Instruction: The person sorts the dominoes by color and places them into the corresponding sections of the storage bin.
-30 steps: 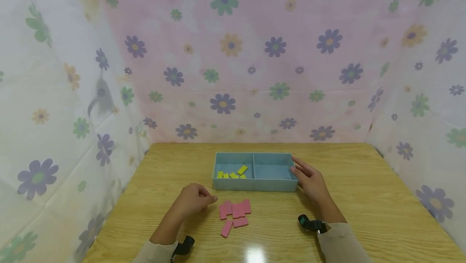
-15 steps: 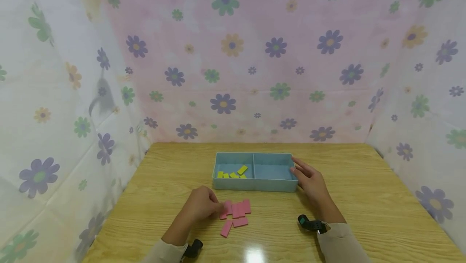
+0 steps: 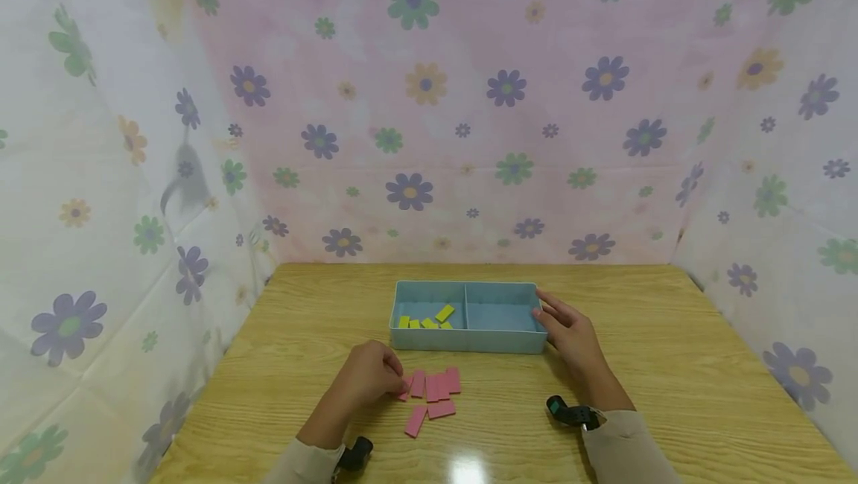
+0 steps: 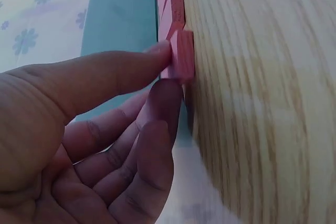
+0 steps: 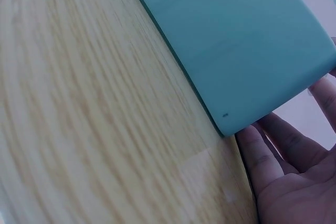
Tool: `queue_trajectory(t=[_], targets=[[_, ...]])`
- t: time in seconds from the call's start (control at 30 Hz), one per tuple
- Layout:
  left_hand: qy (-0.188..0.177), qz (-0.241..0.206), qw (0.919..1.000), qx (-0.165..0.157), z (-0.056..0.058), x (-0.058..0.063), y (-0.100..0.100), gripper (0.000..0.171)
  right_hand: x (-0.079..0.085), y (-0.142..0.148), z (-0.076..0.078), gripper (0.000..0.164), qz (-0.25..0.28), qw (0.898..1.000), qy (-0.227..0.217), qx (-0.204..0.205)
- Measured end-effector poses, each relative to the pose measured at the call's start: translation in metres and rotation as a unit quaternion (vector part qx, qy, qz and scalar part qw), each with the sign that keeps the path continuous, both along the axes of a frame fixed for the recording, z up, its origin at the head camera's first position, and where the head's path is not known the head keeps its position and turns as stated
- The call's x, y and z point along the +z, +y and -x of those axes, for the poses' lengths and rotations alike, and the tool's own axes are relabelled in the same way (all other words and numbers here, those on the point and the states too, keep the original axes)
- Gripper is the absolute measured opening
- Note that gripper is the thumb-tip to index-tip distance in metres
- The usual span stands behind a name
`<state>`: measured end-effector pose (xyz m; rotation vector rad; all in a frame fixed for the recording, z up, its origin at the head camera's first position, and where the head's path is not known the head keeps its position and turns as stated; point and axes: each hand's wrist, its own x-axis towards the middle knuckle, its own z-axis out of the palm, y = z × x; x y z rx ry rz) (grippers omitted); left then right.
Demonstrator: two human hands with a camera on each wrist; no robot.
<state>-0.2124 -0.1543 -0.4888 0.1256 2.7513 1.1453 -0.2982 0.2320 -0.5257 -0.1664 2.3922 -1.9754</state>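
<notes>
My left hand [image 3: 369,374] pinches a pink wooden tile [image 4: 183,56] between thumb and finger, the tile tilted at the left end of the pink group. Other pink tiles [image 3: 442,386] lie on the table just right of it, several side by side and two nearer me. At the right end of a light blue two-part box [image 3: 467,341], my right hand [image 3: 574,339] holds the end wall, one fingertip over the rim and other fingers along the outside. Several yellow tiles [image 3: 445,313] lie in the box's left compartment; the right compartment holds none.
The box stands on a wood-grain table [image 3: 322,294], behind the pink tiles. A flower-print cloth [image 3: 469,112] hangs behind the table and along both sides. Both wrists wear a black strap with a small camera [image 3: 570,413].
My left hand has moved right to the pink tiles, taken the leftmost one and drawn it slightly left, away from the others. The right hand and the box stay put.
</notes>
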Motion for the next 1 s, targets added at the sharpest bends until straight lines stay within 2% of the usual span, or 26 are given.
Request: queue_trajectory(t=[0.17,0.37,0.67,0.8,1.0], targets=[[0.004,0.009,1.0000,0.000,-0.0020,-0.0003,-0.0004,0.016,-0.0013,0.0003,0.0002,0.064,-0.002,1.000,0.002,-0.002],[0.026,0.039,0.9989,-0.004,-0.0059,0.0004,0.0038,0.027,-0.0014,0.0000,0.0001,0.063,0.002,1.000,0.004,-0.001],[0.013,0.063,0.9979,0.001,-0.0062,0.0043,0.0048,0.022,-0.0034,0.0004,0.0024,0.061,0.011,1.000,0.003,-0.003],[0.018,0.039,0.9991,-0.005,-0.0057,0.0039,0.0038,0.022,-0.0040,0.0006,0.0034,0.061,0.012,1.000,0.002,-0.003],[0.003,-0.009,1.0000,-0.003,-0.0045,0.0003,0.0024,0.021,-0.0039,0.0007,0.0024,0.061,0.012,1.000,-0.001,-0.005]])
